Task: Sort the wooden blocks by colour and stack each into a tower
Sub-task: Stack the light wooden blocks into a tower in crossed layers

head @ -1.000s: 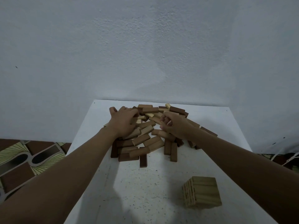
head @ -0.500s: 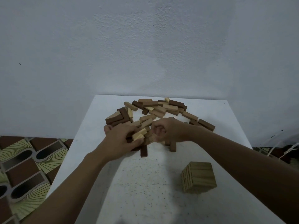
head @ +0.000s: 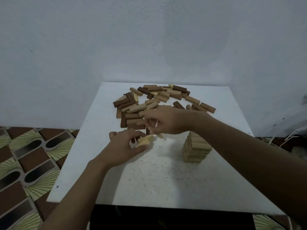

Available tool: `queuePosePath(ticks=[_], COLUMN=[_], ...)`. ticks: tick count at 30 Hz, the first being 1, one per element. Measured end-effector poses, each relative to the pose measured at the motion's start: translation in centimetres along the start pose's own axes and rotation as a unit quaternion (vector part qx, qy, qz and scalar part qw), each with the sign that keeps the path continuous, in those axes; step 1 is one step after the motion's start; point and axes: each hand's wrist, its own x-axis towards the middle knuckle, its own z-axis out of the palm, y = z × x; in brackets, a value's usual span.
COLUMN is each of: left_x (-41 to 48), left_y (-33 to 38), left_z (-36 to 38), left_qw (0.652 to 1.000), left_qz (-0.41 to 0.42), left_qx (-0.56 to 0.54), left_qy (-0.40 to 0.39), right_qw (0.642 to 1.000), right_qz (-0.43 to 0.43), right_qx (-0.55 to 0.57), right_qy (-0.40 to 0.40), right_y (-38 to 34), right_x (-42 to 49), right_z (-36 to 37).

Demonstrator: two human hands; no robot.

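Observation:
A loose pile of wooden blocks, pale, mid-brown and dark brown, covers the far half of the white table. My left hand is just in front of the pile and grips two pale blocks. My right hand hovers beside it, fingers curled around small pale blocks that hang below the palm. A short tower of pale blocks stands at the right, partly hidden behind my right forearm.
The table stands against a plain light wall. Patterned brown and green floor tiles show at the left. A white cord hangs at the far right. Bare table surface lies between my arms.
Both hands have drawn back from the pile toward me, each carrying pale blocks. The camera has tilted down, so more of the table's near edge shows.

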Motion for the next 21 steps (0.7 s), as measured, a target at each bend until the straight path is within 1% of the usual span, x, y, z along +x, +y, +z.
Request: queuePosePath(ticks=[4, 7, 10, 14, 17, 19, 21], left_x=[-2.0, -3.0, -3.6, -4.1, -4.4, -4.3, -4.2], left_y=[-0.6, -0.9, -1.3, -2.1, -2.4, -2.6, -2.8], left_z=[1.7, 3.1, 4.2, 5.1, 5.1, 5.1, 5.1], left_qw=[1.0, 0.999, 0.999, 0.996, 0.992, 0.989, 0.986], left_qz=[-0.024, -0.032, -0.014, 0.021, 0.042, 0.039, 0.034], left_qx=[0.008, 0.022, 0.02, -0.031, -0.059, -0.083, -0.095], left_qy=[0.016, 0.018, 0.029, 0.08, 0.104, 0.12, 0.13], right_qw=[0.999, 0.998, 0.996, 0.983, 0.965, 0.949, 0.939], right_qz=[-0.004, 0.023, 0.059, 0.089, 0.098, 0.104, 0.113], right_qx=[-0.03, -0.02, 0.006, 0.054, 0.103, 0.144, 0.164], right_qy=[0.017, 0.049, 0.074, 0.154, 0.221, 0.26, 0.281], right_y=[-2.4, -2.8, -2.6, -1.8, -1.3, -0.9, -0.5], right_x=[-0.9, -1.3, -1.5, -1.6, -1.5, -1.2, -0.8], right_z=[2.3, 4.7, 7.1, 10.8, 12.9, 13.8, 14.5])
